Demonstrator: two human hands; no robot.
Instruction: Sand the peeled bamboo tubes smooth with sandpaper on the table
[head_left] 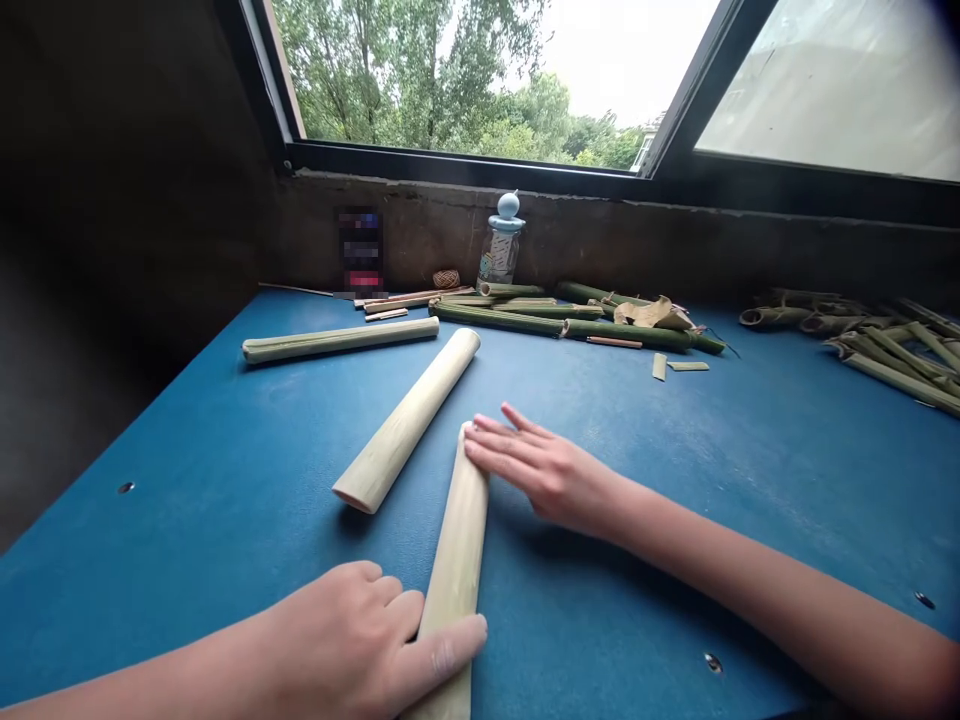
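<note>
A pale peeled bamboo tube (459, 545) lies on the blue table (675, 450), running from near me toward the window. My left hand (360, 640) rests on its near end, fingers curled against its side and thumb laid across it. At its far end, my right hand (536, 465) lies flat with fingers stretched out, the fingertips touching the tube's tip. A second pale tube (409, 420) lies diagonally just beyond, untouched.
A greenish split bamboo length (337, 340) lies at the back left. Green bamboo stalks and husks (570, 320) are piled under the window, with more bamboo pieces (885, 345) at the right. A small bottle with a blue cap (501, 245) and a twine ball (446, 279) stand by the wall.
</note>
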